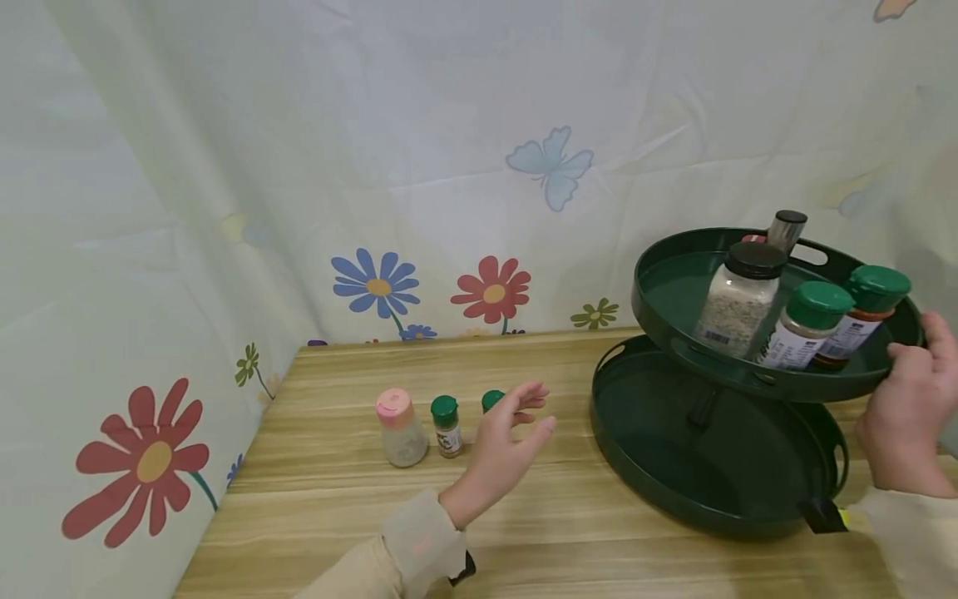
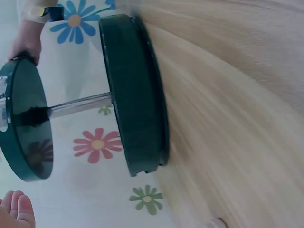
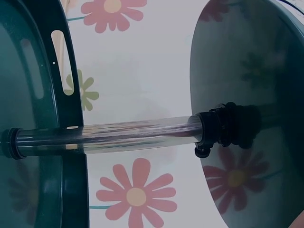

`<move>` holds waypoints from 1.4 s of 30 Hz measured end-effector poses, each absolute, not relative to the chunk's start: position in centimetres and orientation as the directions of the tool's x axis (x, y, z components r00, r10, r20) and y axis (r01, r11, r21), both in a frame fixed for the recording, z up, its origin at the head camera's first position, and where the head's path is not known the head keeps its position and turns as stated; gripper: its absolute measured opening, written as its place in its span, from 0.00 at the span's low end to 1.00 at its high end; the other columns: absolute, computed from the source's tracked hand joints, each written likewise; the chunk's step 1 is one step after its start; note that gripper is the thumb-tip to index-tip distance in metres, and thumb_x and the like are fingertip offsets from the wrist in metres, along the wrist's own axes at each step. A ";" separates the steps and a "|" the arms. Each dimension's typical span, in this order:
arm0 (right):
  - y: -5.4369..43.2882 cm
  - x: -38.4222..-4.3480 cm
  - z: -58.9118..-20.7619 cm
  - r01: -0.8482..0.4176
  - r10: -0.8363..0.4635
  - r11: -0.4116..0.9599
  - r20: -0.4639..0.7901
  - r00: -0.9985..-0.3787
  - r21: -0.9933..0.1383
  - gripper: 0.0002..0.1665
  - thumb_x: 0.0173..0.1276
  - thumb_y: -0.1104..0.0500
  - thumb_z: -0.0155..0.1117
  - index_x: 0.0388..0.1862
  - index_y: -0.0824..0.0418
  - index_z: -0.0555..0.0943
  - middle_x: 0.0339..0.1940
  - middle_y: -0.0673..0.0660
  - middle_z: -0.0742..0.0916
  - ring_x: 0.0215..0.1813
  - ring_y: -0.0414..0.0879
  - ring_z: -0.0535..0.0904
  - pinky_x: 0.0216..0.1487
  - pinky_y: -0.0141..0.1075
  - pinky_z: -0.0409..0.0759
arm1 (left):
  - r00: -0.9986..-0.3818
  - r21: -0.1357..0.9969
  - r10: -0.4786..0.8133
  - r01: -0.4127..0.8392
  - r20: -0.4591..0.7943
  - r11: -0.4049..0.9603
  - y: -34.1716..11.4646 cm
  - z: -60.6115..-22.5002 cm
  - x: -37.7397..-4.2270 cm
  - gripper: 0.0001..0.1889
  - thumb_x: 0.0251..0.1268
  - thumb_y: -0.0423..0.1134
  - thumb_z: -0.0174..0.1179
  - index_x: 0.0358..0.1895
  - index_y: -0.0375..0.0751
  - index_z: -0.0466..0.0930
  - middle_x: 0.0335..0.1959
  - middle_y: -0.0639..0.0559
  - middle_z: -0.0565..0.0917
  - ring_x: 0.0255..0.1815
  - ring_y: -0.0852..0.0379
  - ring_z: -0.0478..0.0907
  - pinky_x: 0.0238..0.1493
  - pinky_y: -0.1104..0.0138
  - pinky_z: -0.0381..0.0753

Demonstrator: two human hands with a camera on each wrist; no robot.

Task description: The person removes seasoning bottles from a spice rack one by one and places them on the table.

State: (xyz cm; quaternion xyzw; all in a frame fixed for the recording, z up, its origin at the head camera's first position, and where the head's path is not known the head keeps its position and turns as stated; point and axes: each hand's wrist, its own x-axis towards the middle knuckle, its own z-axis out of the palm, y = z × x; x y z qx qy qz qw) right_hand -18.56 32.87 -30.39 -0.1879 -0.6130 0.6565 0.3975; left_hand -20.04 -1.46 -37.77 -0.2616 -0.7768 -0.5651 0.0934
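Note:
My left hand [image 1: 503, 453] hovers over the table, fingers extended and nothing in its grasp. It partly hides a green-capped spice bottle [image 1: 492, 400]. Left of that stand another green-capped spice bottle [image 1: 448, 431] and a pink-capped shaker [image 1: 404, 437]. At the right, my right hand [image 1: 913, 408] grips the rim of the upper tray of a dark green two-tier rack [image 1: 649, 309]. That tray carries a black-lidded jar [image 1: 737, 306], two green-capped spice bottles [image 1: 802, 333] and a metal-topped container [image 1: 787, 231]. In the left wrist view, the left hand's fingers [image 2: 18, 209] show at the lower left corner.
The rack's lower tray [image 1: 659, 482] rests on the wood-grain table [image 1: 299, 516], joined to the upper one by a clear post [image 3: 137, 134]. A flower-printed curtain [image 1: 419, 166] hangs behind the table and along its left side.

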 end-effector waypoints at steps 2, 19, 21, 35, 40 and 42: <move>32.9 -18.6 -30.4 -0.323 0.747 0.043 0.245 -0.618 -0.945 0.28 0.68 0.63 0.31 0.67 0.51 0.54 0.69 0.47 0.55 0.66 0.35 0.54 0.63 0.22 0.58 | -0.828 0.814 0.319 0.538 0.461 0.219 -1.3 -37.5 -20.0 0.23 0.59 0.40 0.56 0.58 0.43 0.65 0.53 0.52 0.74 0.52 0.57 0.72 0.51 0.65 0.73; 33.1 -18.6 -30.6 -0.380 0.743 -0.004 0.251 -0.620 -0.925 0.27 0.68 0.63 0.32 0.66 0.51 0.56 0.67 0.48 0.59 0.63 0.35 0.62 0.55 0.17 0.64 | -0.701 0.709 0.424 0.684 0.573 0.173 1.4 -35.5 -20.9 0.27 0.56 0.42 0.59 0.59 0.43 0.63 0.54 0.52 0.74 0.53 0.60 0.71 0.51 0.69 0.73; 33.1 -18.7 -30.6 -0.384 0.735 0.003 0.262 -0.625 -0.923 0.27 0.68 0.63 0.32 0.67 0.52 0.55 0.68 0.48 0.57 0.65 0.35 0.59 0.57 0.18 0.63 | -0.701 0.707 0.425 0.685 0.573 0.176 1.7 -35.3 -20.9 0.27 0.56 0.42 0.59 0.59 0.43 0.63 0.54 0.52 0.74 0.53 0.61 0.71 0.50 0.70 0.73; 33.0 -18.6 -30.6 -0.347 0.740 0.035 0.258 -0.621 -0.937 0.28 0.68 0.63 0.31 0.67 0.51 0.53 0.69 0.47 0.54 0.67 0.36 0.55 0.61 0.22 0.59 | -0.725 0.737 0.453 0.647 0.518 0.193 3.4 -33.3 -21.6 0.27 0.57 0.44 0.57 0.61 0.46 0.61 0.56 0.55 0.73 0.56 0.64 0.69 0.53 0.71 0.71; 32.9 -18.7 -30.6 -0.347 0.750 0.040 0.258 -0.610 -0.937 0.28 0.67 0.63 0.32 0.67 0.52 0.54 0.68 0.49 0.56 0.66 0.36 0.57 0.60 0.21 0.60 | -0.735 0.746 0.458 0.634 0.500 0.203 4.1 -32.4 -22.0 0.27 0.59 0.46 0.55 0.61 0.46 0.61 0.57 0.55 0.72 0.56 0.63 0.68 0.54 0.71 0.70; 33.0 -18.7 -30.7 -0.355 0.746 0.039 0.263 -0.611 -0.934 0.28 0.67 0.63 0.32 0.67 0.52 0.53 0.69 0.49 0.56 0.66 0.36 0.57 0.60 0.21 0.60 | -0.736 0.748 0.457 0.632 0.499 0.203 4.3 -32.1 -22.1 0.27 0.59 0.45 0.55 0.61 0.46 0.61 0.57 0.55 0.72 0.56 0.63 0.68 0.55 0.71 0.70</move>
